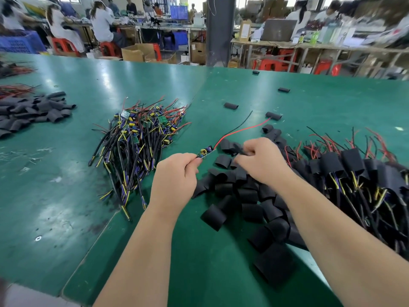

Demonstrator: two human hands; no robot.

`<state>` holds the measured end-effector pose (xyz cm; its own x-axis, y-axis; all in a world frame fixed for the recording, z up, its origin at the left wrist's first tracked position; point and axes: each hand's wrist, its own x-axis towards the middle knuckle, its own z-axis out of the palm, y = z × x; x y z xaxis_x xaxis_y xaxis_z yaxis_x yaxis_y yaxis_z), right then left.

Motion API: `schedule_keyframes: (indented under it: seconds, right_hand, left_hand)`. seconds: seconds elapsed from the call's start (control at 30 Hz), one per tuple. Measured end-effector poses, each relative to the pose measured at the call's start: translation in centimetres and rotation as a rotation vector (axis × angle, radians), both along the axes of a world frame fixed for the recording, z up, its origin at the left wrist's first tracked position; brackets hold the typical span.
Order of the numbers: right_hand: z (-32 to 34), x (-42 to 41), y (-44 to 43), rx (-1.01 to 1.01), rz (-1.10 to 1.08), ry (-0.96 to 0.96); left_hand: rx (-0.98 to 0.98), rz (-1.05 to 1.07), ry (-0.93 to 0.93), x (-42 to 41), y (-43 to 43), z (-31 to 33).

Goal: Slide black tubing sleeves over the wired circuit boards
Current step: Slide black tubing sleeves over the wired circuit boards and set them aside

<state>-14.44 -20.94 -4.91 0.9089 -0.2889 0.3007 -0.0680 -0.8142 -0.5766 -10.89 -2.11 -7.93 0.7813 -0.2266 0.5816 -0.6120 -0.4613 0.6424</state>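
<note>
Green tabletop (66, 173), workshop behind. Left hand (174, 176), grip pinched on a bare circuit board (207, 151); right hand (259, 160), grip clamped on a black sleeve (240, 149) just beside it, not yet on. Sleeved boards (354, 169) pile right; many unsleeved boards (137, 138) remain left.

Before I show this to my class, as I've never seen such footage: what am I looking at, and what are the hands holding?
There is no machine here: a person works with bare hands, and the single picture comes from a camera worn on their head, looking down. The left hand pinches a small wired circuit board; the right hand pinches a black tubing sleeve. On the green table lie a heap of bare wired boards, loose sleeves, and, at right, boards already sleeved.
</note>
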Motion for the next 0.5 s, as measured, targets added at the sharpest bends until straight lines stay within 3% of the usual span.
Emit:
schedule_keyframes:
  seconds: [0.13, 0.2, 0.33, 0.5]
  right_hand:
    - [-0.2, -4.0, -1.3, 0.822, -0.010, -0.126]
    - [0.2, -5.8, -2.0, 1.128, 0.031, -0.225]
    - [0.4, -8.0, -3.7, 1.469, 0.124, -0.501]
    - [0.5, -8.3, -4.7, 1.682, 0.059, -0.663]
  left_hand:
    - [0.000, -0.056, -0.020, -0.3, -0.1, 0.1]
    - [0.018, -0.097, -0.030, -0.4, -0.1, 0.2]
    - [0.022, -0.182, -0.010, -0.6, -0.2, 0.3]
    - [-0.025, -0.273, 0.018, -1.0, -0.4, 0.5]
